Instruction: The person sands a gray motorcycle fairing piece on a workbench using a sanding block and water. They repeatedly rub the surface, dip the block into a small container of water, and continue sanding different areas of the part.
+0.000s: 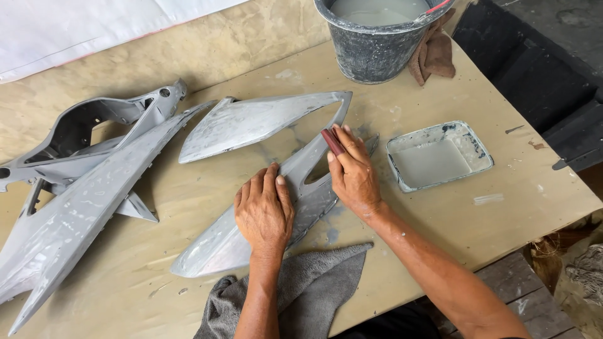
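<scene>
A grey primed fairing panel (251, 125), long and pointed with a cut-out opening, lies across the middle of the plywood table (440, 238). My left hand (264, 210) presses flat on its lower half, fingers spread. My right hand (353, 172) rests on the panel's edge by the opening and grips a small dark red sanding piece (331, 142) between thumb and fingers. A grey cloth (314, 289) lies under my left forearm at the near edge.
A shallow rectangular tray (440, 157) of cloudy water sits right of my hands. A spattered bucket (377, 44) of grey liquid with a brown rag (433, 56) stands at the back. Two more grey body panels (81, 201) lie at the left. The table's right edge drops off.
</scene>
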